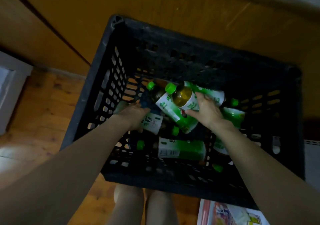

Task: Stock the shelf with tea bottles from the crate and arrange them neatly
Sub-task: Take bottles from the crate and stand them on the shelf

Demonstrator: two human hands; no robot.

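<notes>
A black slotted plastic crate [110, 89] stands on the wooden floor, with several green-capped tea bottles lying loose inside. My right hand [208, 111] is shut on one tea bottle [183, 96], lifted a little with its green cap pointing up-left. My left hand [134, 115] reaches down into the left side and grips another tea bottle [154, 123] that lies flat, white label facing up. A further bottle [180, 149] lies near the crate's front wall. No shelf is in view.
A brown cabinet front [164, 4] rises behind the crate. A white box [10, 86] stands at the far left on the wooden floor [45, 114]. My knees [145, 205] are below the crate, and printed packaging [230, 214] lies at lower right.
</notes>
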